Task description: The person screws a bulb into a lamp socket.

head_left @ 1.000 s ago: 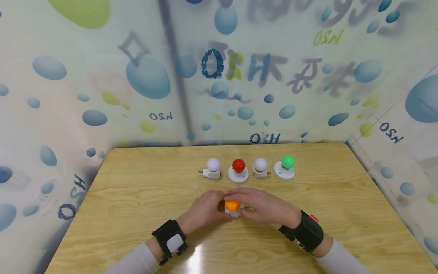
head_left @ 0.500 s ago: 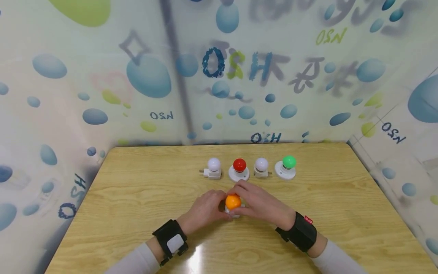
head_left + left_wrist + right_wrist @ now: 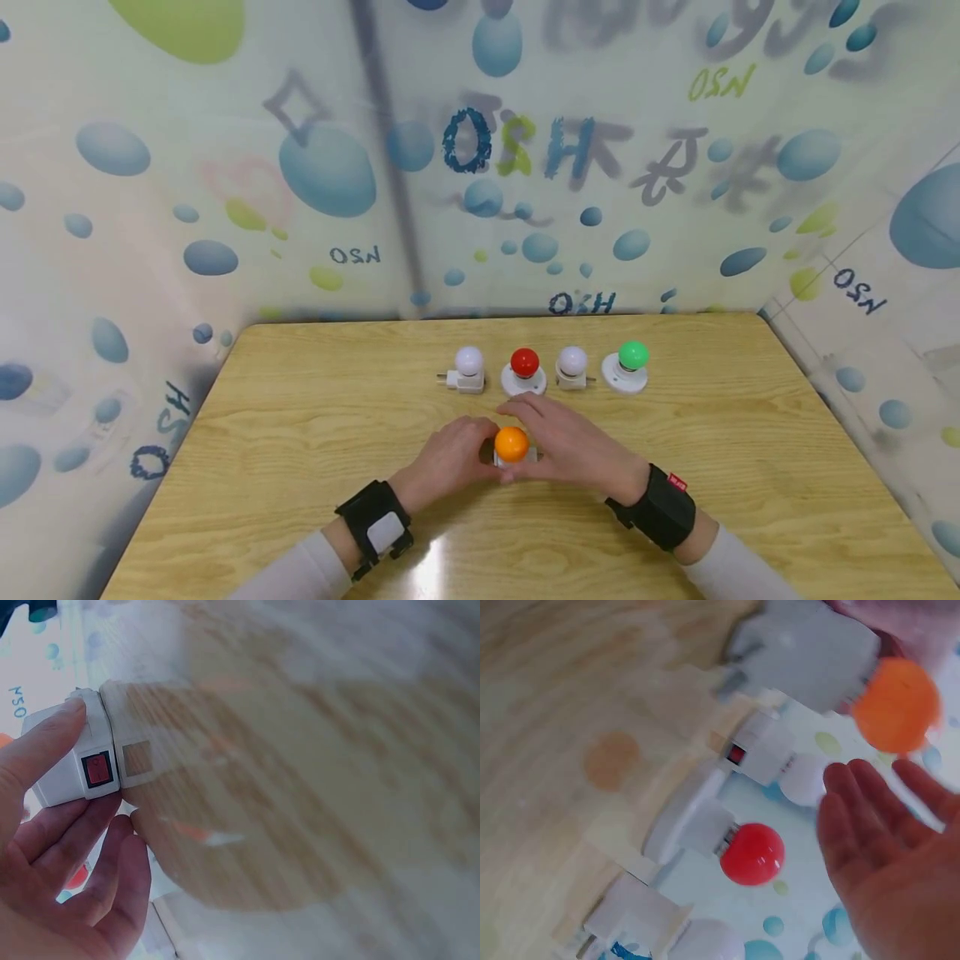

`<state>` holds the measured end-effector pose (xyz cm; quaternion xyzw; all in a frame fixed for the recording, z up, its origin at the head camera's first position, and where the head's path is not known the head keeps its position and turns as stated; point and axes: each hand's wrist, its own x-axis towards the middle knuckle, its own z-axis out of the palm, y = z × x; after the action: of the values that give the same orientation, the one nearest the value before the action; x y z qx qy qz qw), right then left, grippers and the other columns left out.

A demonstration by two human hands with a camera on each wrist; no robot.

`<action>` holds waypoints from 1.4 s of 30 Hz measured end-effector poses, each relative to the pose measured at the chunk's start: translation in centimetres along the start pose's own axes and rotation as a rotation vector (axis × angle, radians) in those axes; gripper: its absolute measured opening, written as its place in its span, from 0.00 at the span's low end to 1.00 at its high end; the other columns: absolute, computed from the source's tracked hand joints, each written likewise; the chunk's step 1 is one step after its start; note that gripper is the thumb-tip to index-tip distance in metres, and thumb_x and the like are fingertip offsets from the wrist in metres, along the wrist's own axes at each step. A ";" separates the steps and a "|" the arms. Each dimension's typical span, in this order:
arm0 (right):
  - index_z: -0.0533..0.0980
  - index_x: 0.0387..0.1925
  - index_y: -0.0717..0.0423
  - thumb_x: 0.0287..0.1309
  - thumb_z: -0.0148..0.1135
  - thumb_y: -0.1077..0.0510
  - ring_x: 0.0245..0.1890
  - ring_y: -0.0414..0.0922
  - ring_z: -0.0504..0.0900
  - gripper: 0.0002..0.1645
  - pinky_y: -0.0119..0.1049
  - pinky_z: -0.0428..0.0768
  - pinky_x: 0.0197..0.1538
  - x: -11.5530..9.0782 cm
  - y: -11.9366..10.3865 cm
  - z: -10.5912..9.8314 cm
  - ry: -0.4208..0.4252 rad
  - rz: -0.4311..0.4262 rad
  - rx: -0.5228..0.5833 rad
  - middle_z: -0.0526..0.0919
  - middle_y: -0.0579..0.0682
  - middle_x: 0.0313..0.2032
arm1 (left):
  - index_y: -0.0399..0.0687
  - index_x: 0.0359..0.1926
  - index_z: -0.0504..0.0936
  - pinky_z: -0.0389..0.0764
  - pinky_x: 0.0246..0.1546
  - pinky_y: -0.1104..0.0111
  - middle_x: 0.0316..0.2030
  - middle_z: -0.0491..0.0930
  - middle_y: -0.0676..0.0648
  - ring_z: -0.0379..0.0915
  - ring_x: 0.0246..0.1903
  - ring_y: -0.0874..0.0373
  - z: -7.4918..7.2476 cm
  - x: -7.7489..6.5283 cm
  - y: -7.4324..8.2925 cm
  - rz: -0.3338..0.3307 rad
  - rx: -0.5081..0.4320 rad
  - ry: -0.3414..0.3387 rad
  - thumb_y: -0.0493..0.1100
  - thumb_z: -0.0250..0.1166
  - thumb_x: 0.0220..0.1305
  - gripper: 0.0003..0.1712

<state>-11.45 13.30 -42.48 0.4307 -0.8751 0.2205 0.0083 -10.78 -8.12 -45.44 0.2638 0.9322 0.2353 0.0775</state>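
An orange bulb (image 3: 512,444) stands upright in a white plug-in lamp holder (image 3: 61,778) at the middle of the table. My left hand (image 3: 453,454) grips this holder from its left side, thumb on one face and fingers on the opposite one. A red rocker switch (image 3: 98,770) shows on the holder in the left wrist view. Around the bulb's right side is my right hand (image 3: 577,437), its fingers spread and loosely bent. In the right wrist view, the right fingertips (image 3: 838,776) are apart from the orange bulb, just below it.
Behind the hands stand several bulbs in a row: a white one (image 3: 469,361) in a plug-in holder, a red one (image 3: 524,362) on a round base, another white one (image 3: 573,361), and a green one (image 3: 633,355) on a round base. A patterned curtain (image 3: 480,267) borders the wooden table (image 3: 337,375).
My right hand's fingers covered the bulb's top a second ago; they have lifted and spread off it, uncovering the bulb. My left hand keeps its grip in place.
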 end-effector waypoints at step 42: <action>0.72 0.61 0.48 0.53 0.60 0.32 0.54 0.38 0.69 0.39 0.37 0.73 0.56 0.1 0.3 -0.2 -0.022 -0.086 0.039 0.72 0.41 0.57 | 0.53 0.47 0.81 0.74 0.36 0.66 0.36 0.78 0.60 0.70 0.36 0.61 0.0 0.1 -0.1 -0.004 -0.021 -0.016 0.62 0.72 0.48 0.29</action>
<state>-11.79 13.46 -42.44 0.4705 -0.8513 0.2324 -0.0001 -10.89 -8.14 -45.53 0.2629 0.9296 0.2429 0.0883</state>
